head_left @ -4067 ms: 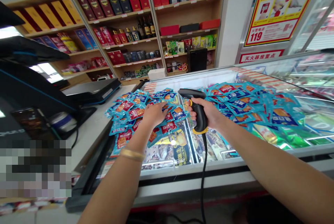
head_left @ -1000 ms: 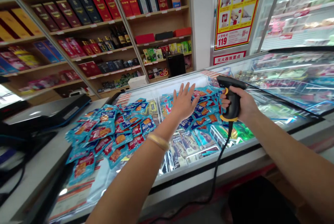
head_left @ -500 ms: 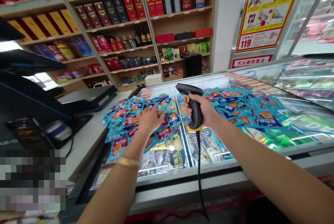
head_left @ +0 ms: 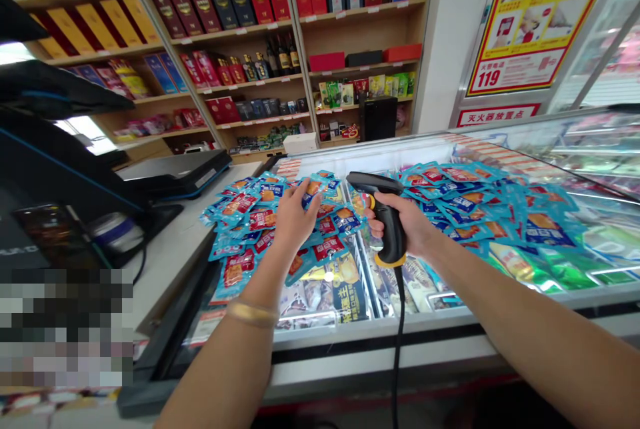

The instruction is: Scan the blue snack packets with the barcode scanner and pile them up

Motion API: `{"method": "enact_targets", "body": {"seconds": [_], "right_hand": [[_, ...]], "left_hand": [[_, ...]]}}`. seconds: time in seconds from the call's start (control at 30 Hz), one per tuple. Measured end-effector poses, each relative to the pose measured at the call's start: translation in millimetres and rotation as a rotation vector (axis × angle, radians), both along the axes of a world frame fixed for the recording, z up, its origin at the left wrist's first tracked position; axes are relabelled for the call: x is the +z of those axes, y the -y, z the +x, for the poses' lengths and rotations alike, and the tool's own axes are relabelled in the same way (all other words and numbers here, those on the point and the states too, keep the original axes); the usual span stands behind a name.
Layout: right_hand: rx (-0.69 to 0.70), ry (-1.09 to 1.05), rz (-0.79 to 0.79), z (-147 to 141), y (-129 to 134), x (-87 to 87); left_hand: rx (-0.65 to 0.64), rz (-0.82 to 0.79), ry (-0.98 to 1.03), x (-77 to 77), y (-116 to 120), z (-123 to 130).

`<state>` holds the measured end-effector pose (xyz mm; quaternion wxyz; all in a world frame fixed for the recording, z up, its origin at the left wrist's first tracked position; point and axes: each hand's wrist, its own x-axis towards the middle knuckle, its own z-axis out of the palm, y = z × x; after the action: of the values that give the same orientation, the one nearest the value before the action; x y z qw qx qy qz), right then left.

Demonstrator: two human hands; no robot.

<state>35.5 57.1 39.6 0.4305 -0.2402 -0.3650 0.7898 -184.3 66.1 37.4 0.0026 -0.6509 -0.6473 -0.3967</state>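
My right hand [head_left: 405,222] is wrapped around the grip of a black and yellow barcode scanner [head_left: 393,229]. The scanner's head points left over the glass top, and its cable hangs down in front. At the left pile of small blue snack packets [head_left: 250,221], my left hand [head_left: 295,219] has its thumb and fingers around one snack packet [head_left: 313,189] with an orange picture. The hand partly covers that packet. Another pile of the same blue packets [head_left: 460,199] lies to the right of the scanner.
Both piles lie on a glass-topped freezer [head_left: 320,349] with bagged goods inside. On the left counter stand a flat black scale-like device [head_left: 175,172] and a dark screen unit [head_left: 50,169]. Shelves of boxes [head_left: 215,5] and a white box [head_left: 300,142] are behind.
The view has shifted, so most things appear farther right. My left hand has moved slightly away from me, with a packet now showing between thumb and fingers. My right hand keeps the scanner.
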Motion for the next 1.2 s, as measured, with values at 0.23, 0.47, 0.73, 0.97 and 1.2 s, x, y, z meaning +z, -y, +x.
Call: {"method": "enact_targets", "body": {"seconds": [0.23,0.47,0.73,0.97,1.2], "right_hand": [[0.054,0.007,0.042,-3,7,3.9],[0.079,0.007,0.058,-4,9,6.4],[0.092,0.012,0.046,-5,9,7.0],[0.086,0.022,0.023,-5,9,6.9],[0.027,-0.028,0.027,0,6,9.8]], "left_hand": [[-0.275,-0.160,0.870,7.1,8,18],[-0.301,-0.217,0.918,2.8,7,20],[-0.335,-0.236,0.881,-0.3,6,21],[-0.319,-0.241,0.936,0.3,5,22],[-0.315,-0.165,0.914,0.7,6,25]]}}
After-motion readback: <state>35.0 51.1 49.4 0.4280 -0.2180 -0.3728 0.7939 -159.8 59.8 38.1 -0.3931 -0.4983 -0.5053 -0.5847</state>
